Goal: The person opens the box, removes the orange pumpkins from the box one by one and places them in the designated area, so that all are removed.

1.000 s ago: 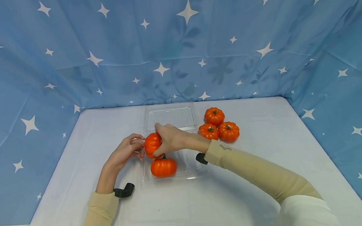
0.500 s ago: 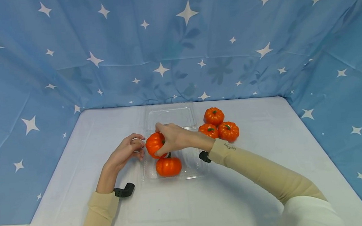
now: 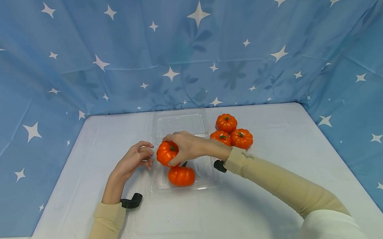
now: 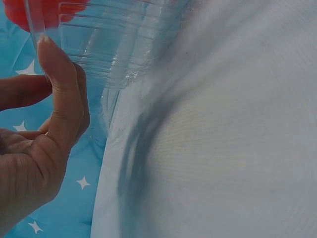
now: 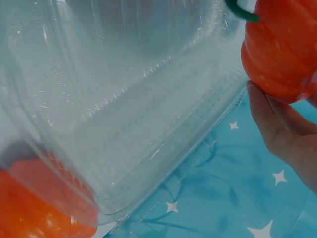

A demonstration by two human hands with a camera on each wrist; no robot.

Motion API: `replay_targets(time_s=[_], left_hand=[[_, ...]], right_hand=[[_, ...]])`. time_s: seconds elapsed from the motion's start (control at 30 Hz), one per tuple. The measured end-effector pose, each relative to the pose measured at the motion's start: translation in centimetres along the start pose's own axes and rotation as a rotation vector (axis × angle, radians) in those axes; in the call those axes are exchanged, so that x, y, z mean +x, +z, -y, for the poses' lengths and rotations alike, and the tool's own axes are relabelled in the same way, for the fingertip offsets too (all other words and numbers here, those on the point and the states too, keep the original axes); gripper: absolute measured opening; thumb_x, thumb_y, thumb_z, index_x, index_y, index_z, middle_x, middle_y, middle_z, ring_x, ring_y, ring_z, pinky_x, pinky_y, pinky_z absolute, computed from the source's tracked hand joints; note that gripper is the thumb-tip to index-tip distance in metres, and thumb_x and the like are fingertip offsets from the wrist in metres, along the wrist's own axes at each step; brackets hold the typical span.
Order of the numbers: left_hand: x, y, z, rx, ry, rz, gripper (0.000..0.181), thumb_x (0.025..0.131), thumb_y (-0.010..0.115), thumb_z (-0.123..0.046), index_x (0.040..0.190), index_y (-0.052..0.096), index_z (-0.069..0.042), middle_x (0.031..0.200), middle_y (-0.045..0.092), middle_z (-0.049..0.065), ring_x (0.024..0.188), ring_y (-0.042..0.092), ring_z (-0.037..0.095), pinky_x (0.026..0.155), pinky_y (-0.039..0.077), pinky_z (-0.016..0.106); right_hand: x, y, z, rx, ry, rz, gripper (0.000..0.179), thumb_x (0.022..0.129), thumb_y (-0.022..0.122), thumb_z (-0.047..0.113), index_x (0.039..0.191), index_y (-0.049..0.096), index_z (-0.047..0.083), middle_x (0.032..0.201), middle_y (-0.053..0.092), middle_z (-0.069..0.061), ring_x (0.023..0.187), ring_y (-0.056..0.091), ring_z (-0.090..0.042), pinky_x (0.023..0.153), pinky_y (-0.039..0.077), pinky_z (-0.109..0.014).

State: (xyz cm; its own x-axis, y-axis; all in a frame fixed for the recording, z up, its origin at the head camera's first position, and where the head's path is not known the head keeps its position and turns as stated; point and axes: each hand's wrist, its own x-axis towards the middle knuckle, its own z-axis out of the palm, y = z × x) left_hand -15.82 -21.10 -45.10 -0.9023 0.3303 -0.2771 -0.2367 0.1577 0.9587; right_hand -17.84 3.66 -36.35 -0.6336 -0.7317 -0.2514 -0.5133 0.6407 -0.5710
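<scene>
My right hand [image 3: 186, 147] grips a small orange pumpkin [image 3: 165, 154] with a green stem over the left side of an open clear plastic clamshell container [image 3: 203, 176]. In the right wrist view, fingertips press the underside of this pumpkin [image 5: 280, 54]. A second pumpkin [image 3: 182, 176] sits in the container's front part, just before the held one. My left hand [image 3: 133, 159] is at the container's left edge, fingers loosely bent. In the left wrist view, one fingertip of the left hand [image 4: 49, 114] touches the clear rim [image 4: 37, 29]. Whether the held pumpkin touches the container's floor is hidden.
Three more orange pumpkins [image 3: 227, 123] cluster on the white table [image 3: 276, 158] to the right of the container. The clear lid [image 3: 180, 123] lies folded back behind it. A blue star-patterned curtain [image 3: 201, 44] hangs behind the table.
The right hand has shifted slightly right with its pumpkin, whose stem now shows. The front pumpkin has moved a little to the right. The left hand has stayed in place.
</scene>
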Motion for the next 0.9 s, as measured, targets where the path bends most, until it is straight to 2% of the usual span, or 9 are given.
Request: replay_targets(time_s=[0.27, 0.53, 0.9], left_hand=[[0.0, 0.1, 0.0, 0.005, -0.001, -0.002, 0.035, 0.103, 0.046, -0.004, 0.135, 0.039, 0.011, 0.08, 0.06, 0.007, 0.064, 0.059, 0.017, 0.061, 0.057, 0.029], [0.1, 0.0, 0.0, -0.009, 0.006, 0.009, 0.036, 0.104, 0.046, -0.004, 0.135, 0.038, 0.011, 0.081, 0.06, 0.008, 0.063, 0.059, 0.017, 0.06, 0.057, 0.03], [0.0, 0.0, 0.0, 0.007, 0.001, 0.001, 0.037, 0.104, 0.047, -0.005, 0.135, 0.038, 0.012, 0.078, 0.06, 0.007, 0.064, 0.059, 0.016, 0.061, 0.057, 0.029]], right_hand=[[-0.8, 0.3, -0.4, -0.01, 0.023, 0.06, 0.076, 0.087, 0.081, 0.036, 0.153, 0.049, 0.019, 0.131, 0.054, -0.009, 0.115, 0.055, -0.02, 0.094, 0.055, -0.035], [-1.2, 0.6, -0.9, 0.041, 0.059, 0.004, 0.08, 0.083, 0.084, 0.036, 0.148, 0.047, 0.007, 0.135, 0.061, -0.005, 0.118, 0.059, -0.019, 0.099, 0.056, -0.037], [-2.0, 0.7, -1.9, 0.071, 0.014, -0.026, 0.077, 0.085, 0.083, 0.034, 0.149, 0.051, 0.006, 0.14, 0.061, -0.005, 0.122, 0.059, -0.021, 0.1, 0.056, -0.038]])
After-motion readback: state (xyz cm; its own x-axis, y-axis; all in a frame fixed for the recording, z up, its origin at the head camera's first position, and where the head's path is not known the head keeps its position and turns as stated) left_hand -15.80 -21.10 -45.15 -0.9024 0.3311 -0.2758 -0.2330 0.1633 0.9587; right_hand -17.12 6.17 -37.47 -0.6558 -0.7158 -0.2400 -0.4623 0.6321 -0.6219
